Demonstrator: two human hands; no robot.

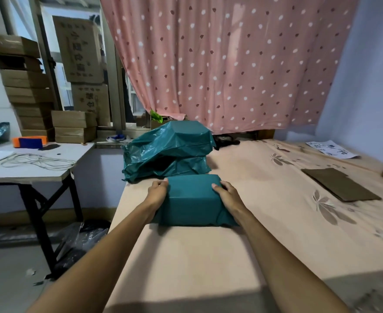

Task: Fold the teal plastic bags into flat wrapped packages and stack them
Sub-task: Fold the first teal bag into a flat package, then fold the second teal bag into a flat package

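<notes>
While both arms reach forward over the bed (186,256), the left hand (157,192) and the right hand (228,195) press against opposite sides of a flat teal package (191,199) lying on the peach sheet near the bed's left edge; the left fingers (163,183) curl over the package's far left corner, and the right fingers (217,188) lie partly spread across its right edge, so each hand grips the wrapping rather than closing into a fist; just behind the package, touching or nearly touching it, sits a pile of teal bags (168,150), the top one bulging over something boxy; a brown cardboard sheet (339,184) lies well apart to the right; a white table (27,163) with a coiled cable (39,161) stands to the left, under stacked cardboard boxes (27,86); a pink dotted curtain (231,59) hangs behind.
</notes>
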